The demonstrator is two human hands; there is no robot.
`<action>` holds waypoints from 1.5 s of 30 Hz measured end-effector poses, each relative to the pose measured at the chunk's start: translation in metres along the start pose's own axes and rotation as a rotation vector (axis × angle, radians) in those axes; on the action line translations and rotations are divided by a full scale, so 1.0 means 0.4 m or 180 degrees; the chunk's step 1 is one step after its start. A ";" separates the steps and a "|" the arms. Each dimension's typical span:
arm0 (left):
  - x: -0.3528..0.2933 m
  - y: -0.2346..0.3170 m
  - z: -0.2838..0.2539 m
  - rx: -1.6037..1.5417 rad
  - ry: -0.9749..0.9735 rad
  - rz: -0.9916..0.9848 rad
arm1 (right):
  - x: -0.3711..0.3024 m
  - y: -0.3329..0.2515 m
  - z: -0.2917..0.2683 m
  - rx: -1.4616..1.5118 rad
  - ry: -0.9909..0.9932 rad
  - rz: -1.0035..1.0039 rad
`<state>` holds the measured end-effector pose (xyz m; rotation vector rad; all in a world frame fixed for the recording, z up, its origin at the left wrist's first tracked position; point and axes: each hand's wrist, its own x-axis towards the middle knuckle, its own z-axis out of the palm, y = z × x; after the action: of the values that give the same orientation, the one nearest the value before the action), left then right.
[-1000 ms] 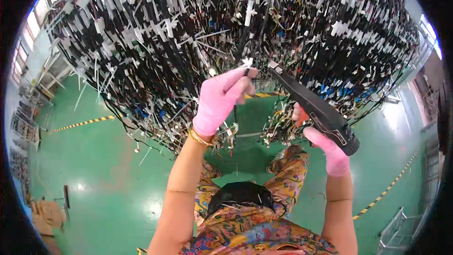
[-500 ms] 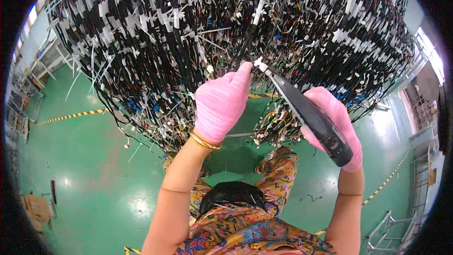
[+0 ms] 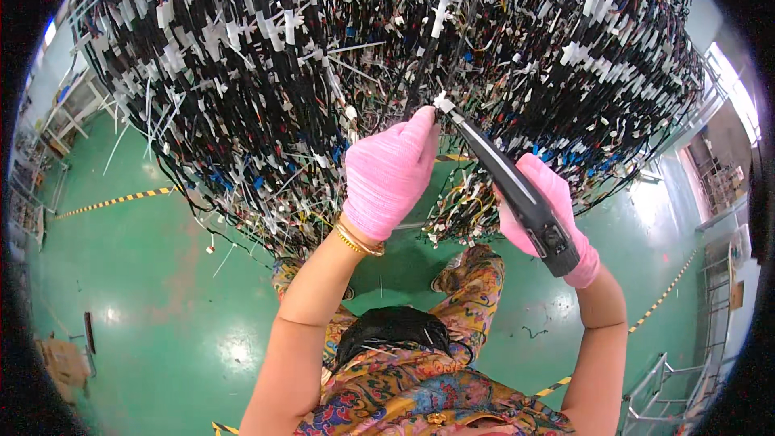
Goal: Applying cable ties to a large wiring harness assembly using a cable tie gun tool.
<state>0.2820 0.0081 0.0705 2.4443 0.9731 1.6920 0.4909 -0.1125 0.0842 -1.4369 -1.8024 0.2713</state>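
In pink gloves, both my hands work in front of a dense hanging mass of black wire harnesses. The fingers of my left hand are closed on a black wire bundle; what lies inside the fist is hidden. My right hand wraps round the body of a long black cable tie gun. The gun slants up to the left, and its narrow tip is at a small white plastic piece, just right of my left fingertips. Whether this piece touches the bundle I cannot make out.
Harnesses with white tags and connectors curve round the front and both sides. Loose white cable ties stick out at the left. Below lies a green floor with yellow-black tape. A metal frame stands at the lower right.
My right hand and the cable tie gun have shifted a little left and upward. My left hand has moved slightly to the right. Both grips look the same.
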 end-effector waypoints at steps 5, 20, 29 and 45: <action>0.030 -0.022 0.005 -0.1070 0.0027 -0.0742 | -0.009 0.019 0.001 0.0451 -0.0051 0.0057; -0.006 0.052 0.041 -0.2260 -0.1255 -0.1664 | -0.065 -0.003 0.063 -0.2670 0.0689 -0.0724; -0.130 0.068 0.104 -0.1605 -0.1853 0.0401 | -0.107 0.095 0.013 -0.1627 0.1982 0.0299; -0.281 -0.301 0.248 -0.0915 -0.1368 -0.1886 | -0.297 0.204 0.081 0.0235 0.2014 0.0563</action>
<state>0.2837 0.0821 -0.1071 1.9399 1.1360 0.9844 0.5318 -0.1818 -0.0397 -1.4261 -1.1463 -0.0337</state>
